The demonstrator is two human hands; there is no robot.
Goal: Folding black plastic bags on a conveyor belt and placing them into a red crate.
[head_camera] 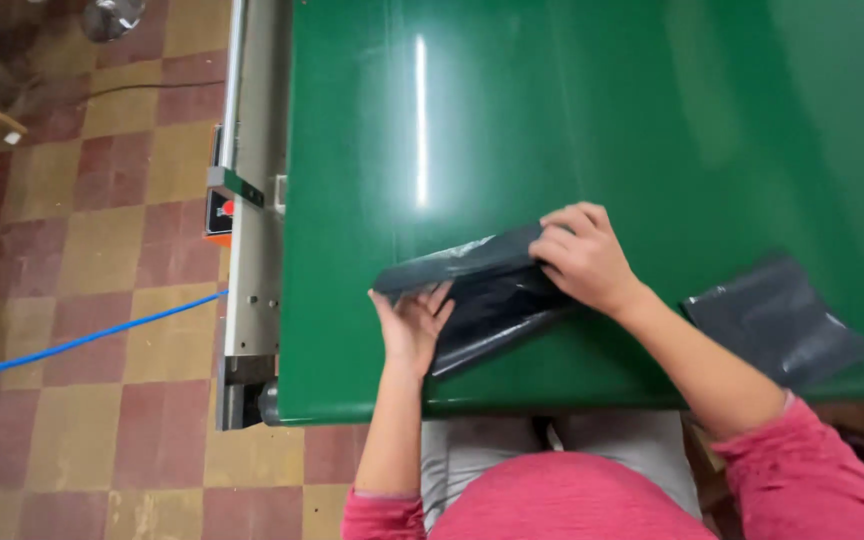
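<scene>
Nearest: pink sleeves and a grey apron at the near edge of the green conveyor belt [572, 110]. Left hand [410, 325] just inside the near edge, palm up, fingers [439, 300] loosely curled under the left end of the dark plastic bag [487, 290] — touching it, not clamped. Right hand [582, 258] slightly farther in, fingers pressed flat on the right upper part of the same bag, pinning the fold against the belt; not closed around it. Bag half folded, long axis running from the near left toward the far right, lying between both hands, the left hand nearer to its free end. Second dark bag [777, 320] flat near the near right corner, apart from both hands. Beyond the left edge — metal side rail [252, 290], blue cable [82, 340], checkered floor tiles [122, 250].
</scene>
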